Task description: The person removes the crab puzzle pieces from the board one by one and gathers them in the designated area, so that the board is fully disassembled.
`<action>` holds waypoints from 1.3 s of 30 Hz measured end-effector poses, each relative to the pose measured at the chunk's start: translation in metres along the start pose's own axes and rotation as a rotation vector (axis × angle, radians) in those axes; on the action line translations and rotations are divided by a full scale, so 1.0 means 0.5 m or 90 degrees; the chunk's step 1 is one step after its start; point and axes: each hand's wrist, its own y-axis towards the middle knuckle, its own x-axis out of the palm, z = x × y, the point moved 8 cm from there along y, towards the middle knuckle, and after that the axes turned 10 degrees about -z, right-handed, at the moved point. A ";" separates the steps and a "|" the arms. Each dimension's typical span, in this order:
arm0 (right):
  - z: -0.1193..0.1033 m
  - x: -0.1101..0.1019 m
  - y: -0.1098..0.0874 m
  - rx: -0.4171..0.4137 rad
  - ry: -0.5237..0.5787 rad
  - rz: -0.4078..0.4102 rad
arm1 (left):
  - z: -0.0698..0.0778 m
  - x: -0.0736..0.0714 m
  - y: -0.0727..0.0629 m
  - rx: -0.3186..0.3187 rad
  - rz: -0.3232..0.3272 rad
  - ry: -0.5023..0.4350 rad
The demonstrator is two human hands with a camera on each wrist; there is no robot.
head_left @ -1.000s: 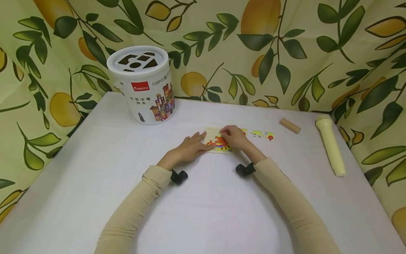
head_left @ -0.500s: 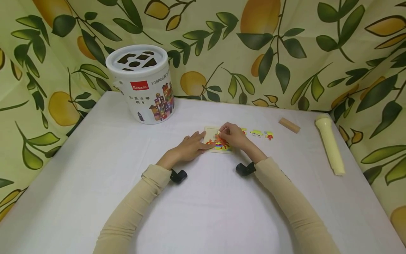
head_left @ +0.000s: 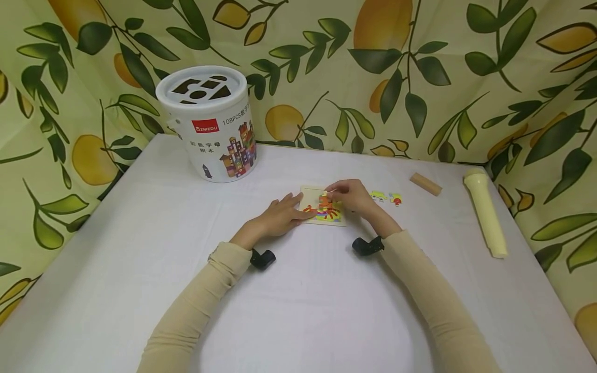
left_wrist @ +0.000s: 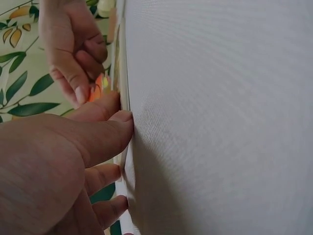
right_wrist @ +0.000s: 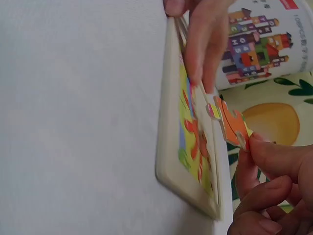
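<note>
My left hand [head_left: 277,216] rests at the left side of a small wooden puzzle board [head_left: 310,195], fingers extended and one lying over its surface. In the left wrist view the thumb [left_wrist: 110,137] reaches the board's near edge. Between thumb and fingertips, my right hand [head_left: 356,198] pinches an orange puzzle piece [right_wrist: 231,122], tilted up over the board in the right wrist view. Colourful pieces fill the board's near part, while its far left shows bare wood. Two loose puzzle pieces [head_left: 395,199] lie just right of the right hand.
A white block bucket [head_left: 212,134] with shape holes in its lid stands back left. Toward the right lie a brown wooden block [head_left: 426,184] and a cream microphone-shaped object [head_left: 486,215]. Patterned cloth [head_left: 298,77] hangs behind the white table [head_left: 308,300].
My right hand has shifted slightly right, and the orange piece now shows more fully at its fingertips. A loose piece beside it has become hidden. The left hand stays put.
</note>
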 end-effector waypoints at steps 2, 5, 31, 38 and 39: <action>0.013 -0.016 -0.008 0.009 0.014 0.005 | 0.002 0.000 0.000 0.002 0.001 0.000; 0.042 -0.048 -0.025 0.030 0.030 0.027 | 0.005 -0.001 -0.001 0.004 0.001 -0.001; 0.164 -0.141 -0.117 0.100 -0.106 0.110 | 0.008 -0.004 -0.005 0.003 0.007 0.007; 0.143 -0.142 -0.121 0.062 -0.134 0.128 | 0.008 -0.005 -0.005 0.011 0.011 0.004; 0.135 -0.140 -0.119 0.052 -0.139 0.128 | 0.008 -0.005 -0.006 0.012 0.011 0.004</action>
